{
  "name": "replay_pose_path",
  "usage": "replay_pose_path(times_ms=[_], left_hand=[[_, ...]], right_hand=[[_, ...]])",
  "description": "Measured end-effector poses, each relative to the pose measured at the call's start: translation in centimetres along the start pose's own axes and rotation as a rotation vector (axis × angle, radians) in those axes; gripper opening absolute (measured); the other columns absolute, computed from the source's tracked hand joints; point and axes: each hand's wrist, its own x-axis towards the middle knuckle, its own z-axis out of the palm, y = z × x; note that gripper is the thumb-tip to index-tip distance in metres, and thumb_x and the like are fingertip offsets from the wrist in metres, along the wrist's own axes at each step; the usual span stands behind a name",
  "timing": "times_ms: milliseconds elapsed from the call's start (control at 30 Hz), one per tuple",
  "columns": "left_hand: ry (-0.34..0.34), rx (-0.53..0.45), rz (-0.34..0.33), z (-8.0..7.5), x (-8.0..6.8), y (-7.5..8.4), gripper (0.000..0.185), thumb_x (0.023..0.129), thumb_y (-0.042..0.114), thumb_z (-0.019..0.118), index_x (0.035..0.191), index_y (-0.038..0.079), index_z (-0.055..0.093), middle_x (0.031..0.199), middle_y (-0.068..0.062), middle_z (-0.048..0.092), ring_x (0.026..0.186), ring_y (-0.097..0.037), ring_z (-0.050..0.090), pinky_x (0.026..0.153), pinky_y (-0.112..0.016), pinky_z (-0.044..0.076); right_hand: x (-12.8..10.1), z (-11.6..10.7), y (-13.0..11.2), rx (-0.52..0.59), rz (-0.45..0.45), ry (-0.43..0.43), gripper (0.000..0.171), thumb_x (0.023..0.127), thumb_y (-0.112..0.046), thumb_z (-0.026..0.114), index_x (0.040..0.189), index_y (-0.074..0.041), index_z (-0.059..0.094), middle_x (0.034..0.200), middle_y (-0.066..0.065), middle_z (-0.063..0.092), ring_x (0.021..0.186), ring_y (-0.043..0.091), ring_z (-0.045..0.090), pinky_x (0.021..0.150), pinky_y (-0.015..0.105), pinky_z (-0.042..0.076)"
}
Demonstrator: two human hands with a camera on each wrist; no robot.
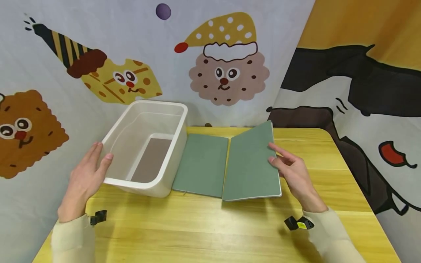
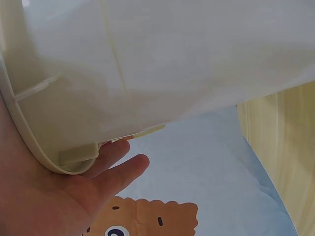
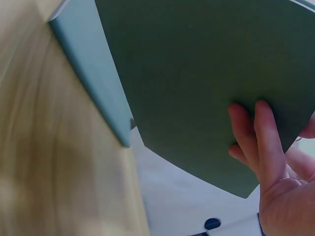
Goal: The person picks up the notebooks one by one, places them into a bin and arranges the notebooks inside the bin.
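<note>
On the left of the table stands a white plastic tub, with a brownish-grey rectangle on its floor. My left hand holds its left rim, thumb over the inner side; the left wrist view shows fingers against the outer wall. My right hand pinches the outer edge of a green notebook and holds it tilted, that edge raised off the table. Its underside fills much of the right wrist view. A second green notebook lies flat between the tub and the tilted one.
The yellow wood-grain table extends in front of the notebooks and to their right. A cartoon-printed cloth hangs right behind the table. Small black devices sit at both wrists.
</note>
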Motion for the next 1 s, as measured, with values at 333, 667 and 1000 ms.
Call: replay_pose_path(times_ms=[333,667,1000], left_hand=[[0.018,0.000,0.014,-0.2,-0.1,0.2,0.070,0.113,0.047,0.022,0.164,-0.002,0.016,0.170,-0.026,0.012,0.146,-0.061,0.021,0.100,-0.083,0.021],[0.039,-0.018,0.037,0.0,-0.5,0.0,0.068,0.114,0.044,0.017,0.164,-0.001,0.017,0.169,-0.026,0.012,0.148,-0.059,0.019,0.102,-0.084,0.020],[0.061,-0.096,0.049,-0.4,-0.8,-0.7,0.063,0.114,0.039,0.021,0.163,-0.001,0.021,0.170,-0.022,0.015,0.150,-0.056,0.018,0.108,-0.081,0.017]], right_hand=[[-1.3,2.1,-2.9,0.184,-0.058,0.061,0.048,0.099,-0.009,0.072,0.146,-0.012,0.062,0.067,-0.009,0.056,0.050,0.002,0.037,0.045,0.027,0.018],[-1.8,5.7,-5.6,0.361,-0.146,0.052,0.044,0.098,0.001,0.068,0.141,-0.010,0.066,0.073,-0.005,0.066,0.054,0.001,0.040,0.046,0.027,0.009],[-1.5,9.6,-7.8,0.410,-0.172,-0.019,0.045,0.099,0.001,0.066,0.143,-0.008,0.063,0.067,-0.006,0.057,0.055,0.001,0.046,0.045,0.011,0.033]])
